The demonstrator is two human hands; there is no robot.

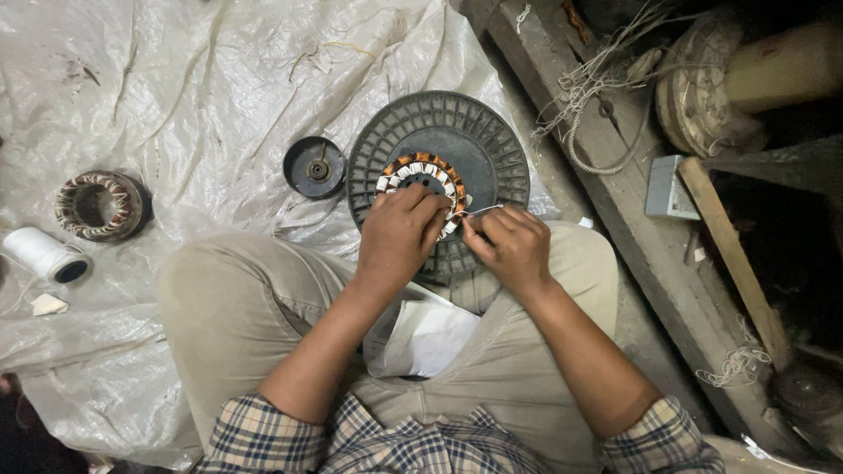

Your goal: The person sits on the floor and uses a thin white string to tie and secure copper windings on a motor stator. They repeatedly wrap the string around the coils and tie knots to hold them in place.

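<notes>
Seated cross-legged, ribbed grey fan housing (492, 149) propped on knee, likely for steadiness. Left hand (399, 233) closed over wound stator (420, 175) at housing centre, pinning it. Right hand (514, 246) pinching white thread (481, 211) taut just beside. Second stator (98, 204), thread spool (46, 254), bearing cap (314, 167) nearby on plastic sheet (202, 79).

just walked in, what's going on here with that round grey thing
A person sits cross-legged on a plastic sheet with a round grey vented housing on their lap. The left hand rests on the copper-wound stator at its centre, while the right hand pinches a thin white thread. Another wound coil and a thread spool lie alongside.
</notes>
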